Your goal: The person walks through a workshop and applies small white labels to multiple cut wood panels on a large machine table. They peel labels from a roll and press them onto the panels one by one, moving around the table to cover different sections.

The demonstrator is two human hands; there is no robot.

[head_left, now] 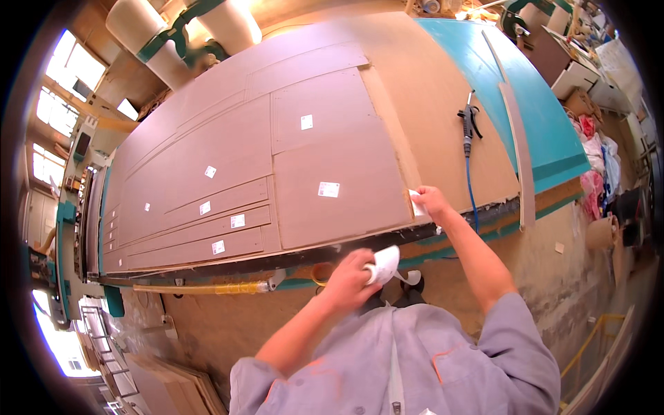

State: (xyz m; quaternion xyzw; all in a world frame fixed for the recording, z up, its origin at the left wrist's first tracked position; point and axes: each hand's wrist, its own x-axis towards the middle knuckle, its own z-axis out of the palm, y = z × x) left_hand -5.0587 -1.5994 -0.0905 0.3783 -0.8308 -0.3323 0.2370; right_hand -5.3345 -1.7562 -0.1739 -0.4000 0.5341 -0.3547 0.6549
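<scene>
My left hand [344, 282] is closed around a roll of white labels [385, 263] in front of my chest, and a loose strip hangs from it. At the near right corner of the cut brown panels, my right hand [434, 201] pinches a white label [417, 204]. Its fingers are by the panel edge; whether the label touches the board cannot be made out. Under that hand's reach lies a large brown panel [346, 162] bearing a white label [328, 189]. Narrow strips [249, 234] and other panels to the left carry similar labels.
On the bare tan board [443, 90] lies an air blow gun [469, 124] with a blue hose [471, 187]. A long narrow strip [517, 152] crosses the teal surface [546, 117] at right. A yellow-wrapped bar [200, 287] runs below the table's front edge. Bagged scraps [595, 155] sit far right.
</scene>
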